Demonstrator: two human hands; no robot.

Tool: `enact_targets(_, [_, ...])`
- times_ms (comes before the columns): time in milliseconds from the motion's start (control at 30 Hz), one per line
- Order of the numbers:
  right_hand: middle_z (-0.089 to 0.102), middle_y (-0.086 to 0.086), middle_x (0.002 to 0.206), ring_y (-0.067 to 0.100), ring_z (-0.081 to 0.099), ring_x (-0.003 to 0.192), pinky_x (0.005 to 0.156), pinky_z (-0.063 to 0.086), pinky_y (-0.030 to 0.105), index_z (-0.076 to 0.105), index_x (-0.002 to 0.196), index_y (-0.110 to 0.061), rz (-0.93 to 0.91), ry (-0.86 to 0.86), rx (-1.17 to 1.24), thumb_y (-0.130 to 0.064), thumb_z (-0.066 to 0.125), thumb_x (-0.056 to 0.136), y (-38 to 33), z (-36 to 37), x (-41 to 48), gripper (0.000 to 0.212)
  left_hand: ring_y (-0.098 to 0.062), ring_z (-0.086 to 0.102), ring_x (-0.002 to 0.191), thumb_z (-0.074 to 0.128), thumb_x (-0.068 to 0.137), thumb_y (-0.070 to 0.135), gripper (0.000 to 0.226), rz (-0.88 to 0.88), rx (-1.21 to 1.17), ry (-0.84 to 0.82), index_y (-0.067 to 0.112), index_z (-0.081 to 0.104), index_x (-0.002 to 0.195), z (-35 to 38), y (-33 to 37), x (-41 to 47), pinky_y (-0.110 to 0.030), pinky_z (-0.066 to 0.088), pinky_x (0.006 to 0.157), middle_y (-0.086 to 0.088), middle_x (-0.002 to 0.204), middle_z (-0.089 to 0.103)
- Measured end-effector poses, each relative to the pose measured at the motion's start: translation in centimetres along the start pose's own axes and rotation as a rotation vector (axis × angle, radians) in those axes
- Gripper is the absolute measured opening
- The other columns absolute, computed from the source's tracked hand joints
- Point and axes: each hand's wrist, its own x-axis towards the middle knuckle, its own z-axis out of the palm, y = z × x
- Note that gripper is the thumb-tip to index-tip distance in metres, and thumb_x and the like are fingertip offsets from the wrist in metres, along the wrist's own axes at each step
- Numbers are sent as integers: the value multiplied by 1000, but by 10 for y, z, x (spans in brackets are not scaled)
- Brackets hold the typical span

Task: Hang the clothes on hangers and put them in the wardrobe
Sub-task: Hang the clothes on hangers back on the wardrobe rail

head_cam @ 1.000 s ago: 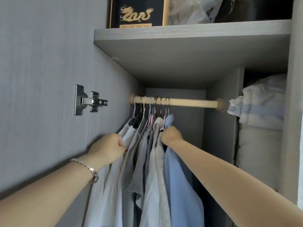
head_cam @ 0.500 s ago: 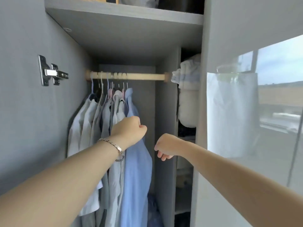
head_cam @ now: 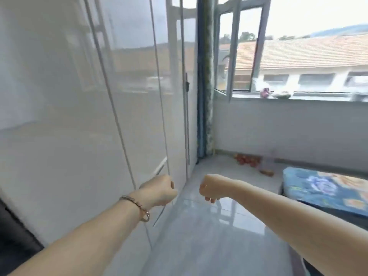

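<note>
View swung off clothes; left hand (head_cam: pixel 162 191), right hand (head_cam: pixel 212 188) seemingly empty

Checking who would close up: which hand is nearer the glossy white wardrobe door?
Left hand: it overlaps the glossy white wardrobe door. Right hand hangs over the floor, farther right.

Wardrobe doors (head_cam: pixel 65 116): glossy white panels, smooth, reflective. Floor (head_cam: pixel 209 232): polished grey tile, mirror-like sheen. Bracelet (head_cam: pixel 139 206): metal links. Curtain (head_cam: pixel 207 86): patterned cloth. Bed cover (head_cam: pixel 326 188): printed fabric, matt. Window frame (head_cam: pixel 232 56): smooth, pale
</note>
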Motion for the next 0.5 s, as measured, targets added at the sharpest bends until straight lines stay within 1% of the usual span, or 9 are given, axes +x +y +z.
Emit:
enact_targets(67, [66,12,97,9,50,56,57,44,18,64,105,-4,109,70,98,-11,49,92,79,5,-27,21,-26,65,91,46,85,23,11,109,32,-24,18,54,79,33,63,23,-31,50,77,-7,94,68])
enact_targets(133, [70,13,101,8,51,54,59,46,19,64,110,0,223,78,175,-9,50,91,156,15,-54,26,-27,64,93,46,86,24,14,188,50,-48,18,53,74,67,124,43,-31,49,78,-7,94,66])
enact_targets(167, [73,9,93,6,52,51,60,47,20,65,108,0,279,53,200,-9,48,92,192,21,-67,25,-27,64,92,46,86,23,17,219,46,-69,18,51,71,85,153,53,-31,49,77,-7,93,65])
enact_targets(200, [74,1,74,2,52,45,60,47,19,66,102,-2,327,32,214,-8,44,92,227,27,-80,25,-27,64,91,46,86,23,18,245,35,-94,19,50,69,102,181,63,-31,50,76,-6,92,65])
enact_targets(233, [68,-5,55,-1,51,39,58,45,17,65,96,-5,373,24,209,-9,42,92,264,34,-91,23,-26,65,90,46,86,22,17,269,25,-120,19,51,69,121,208,73,-30,50,76,-6,93,66])
enact_targets(267, [62,-5,49,0,51,40,57,45,17,62,91,-9,427,45,230,-11,43,91,299,41,-101,19,-26,65,89,47,86,21,17,293,26,-138,19,51,70,139,234,82,-30,50,75,-5,92,66])
enact_targets(333, [63,2,71,11,54,55,62,48,23,57,87,-14,544,79,320,-14,49,89,361,53,-125,9,-26,66,88,46,84,19,15,352,46,-179,18,53,70,172,281,98,-28,50,73,-5,89,68])
enact_targets(400, [67,13,90,20,54,65,65,47,27,57,83,-9,630,70,341,-10,44,90,417,61,-143,15,-25,66,88,45,83,18,13,401,53,-228,17,55,74,202,323,113,-28,49,72,-7,92,70])
enact_targets(500, [67,13,88,15,56,58,57,46,22,61,83,-5,766,71,433,-7,39,90,492,75,-159,23,-23,66,89,44,85,20,13,454,79,-270,19,53,76,236,375,140,-27,47,73,-5,94,69])
